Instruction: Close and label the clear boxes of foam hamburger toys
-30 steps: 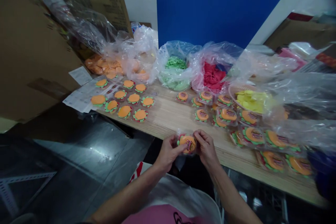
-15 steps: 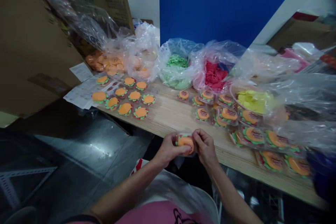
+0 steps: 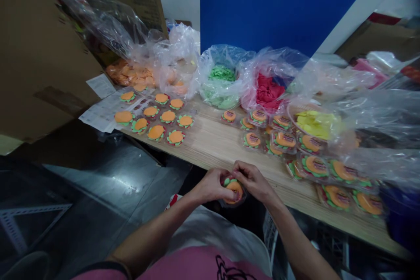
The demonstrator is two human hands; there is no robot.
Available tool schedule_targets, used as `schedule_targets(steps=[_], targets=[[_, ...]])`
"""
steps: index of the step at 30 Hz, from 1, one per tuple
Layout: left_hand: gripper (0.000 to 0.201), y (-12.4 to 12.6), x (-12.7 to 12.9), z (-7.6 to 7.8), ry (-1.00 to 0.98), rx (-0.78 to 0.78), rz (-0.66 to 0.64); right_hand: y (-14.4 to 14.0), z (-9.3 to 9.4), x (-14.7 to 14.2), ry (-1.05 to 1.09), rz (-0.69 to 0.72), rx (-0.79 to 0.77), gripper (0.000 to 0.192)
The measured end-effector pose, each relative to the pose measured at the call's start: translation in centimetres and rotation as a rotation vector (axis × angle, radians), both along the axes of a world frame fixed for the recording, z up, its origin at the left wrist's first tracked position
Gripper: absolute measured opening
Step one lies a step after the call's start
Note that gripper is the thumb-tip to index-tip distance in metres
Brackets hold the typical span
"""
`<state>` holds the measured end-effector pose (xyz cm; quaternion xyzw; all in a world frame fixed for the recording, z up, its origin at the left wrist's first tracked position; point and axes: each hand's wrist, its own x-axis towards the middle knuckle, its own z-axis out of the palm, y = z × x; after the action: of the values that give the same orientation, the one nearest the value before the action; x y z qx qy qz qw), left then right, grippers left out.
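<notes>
A toy burger in a clear plastic case, with an orange top and green and red layers, is held just off the table's front edge. Around its left side wraps my left hand, the thumb lying across the front. My right hand pinches the case's upper right edge, fingers bent together. Similar cased burgers with dark printed labels sit on the table to the right, some stacked. Several more burgers with plain orange tops stand in rows on the left.
On the wooden table, plastic bags along the back hold orange pieces, green pieces and red pieces. Yellow pieces fill a round basket. Printed papers lie at left, beside a cardboard box. A blue panel stands behind.
The cased burger has turned and tilted in my hands. My right hand has shifted left along its upper edge, while my left hand keeps its hold.
</notes>
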<state>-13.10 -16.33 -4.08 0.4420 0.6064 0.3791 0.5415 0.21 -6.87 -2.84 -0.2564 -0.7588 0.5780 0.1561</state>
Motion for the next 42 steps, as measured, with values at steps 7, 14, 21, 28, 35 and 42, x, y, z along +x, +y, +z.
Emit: schedule_targets(steps=[7, 14, 21, 28, 35, 42], targets=[[0.036, -0.5, 0.7, -0.8, -0.134, 0.056, 0.187, -0.9, -2.3, 1.0, 0.153, -0.352, -0.111, 0.026], [0.028, -0.4, 0.1, -1.2, 0.006, 0.078, 0.073, 0.2, -0.5, 1.2, -0.046, 0.043, -0.047, 0.025], [0.027, -0.4, -0.4, -0.3, -0.007, 0.043, -0.084, -1.0, -0.9, 0.7, -0.055, 0.026, -0.021, 0.025], [0.028, -0.2, -0.1, -0.4, 0.099, 0.015, -0.193, -1.9, -0.4, 1.2, -0.043, 0.047, 0.098, 0.016], [0.03, -0.2, 0.2, -0.4, 0.106, 0.024, -0.229, -2.8, -0.9, 1.1, -0.044, -0.003, 0.248, 0.016], [0.024, -0.2, 0.3, -0.7, 0.019, 0.02, -0.214, -3.8, -2.7, 1.8, 0.061, -0.192, 0.015, 0.021]])
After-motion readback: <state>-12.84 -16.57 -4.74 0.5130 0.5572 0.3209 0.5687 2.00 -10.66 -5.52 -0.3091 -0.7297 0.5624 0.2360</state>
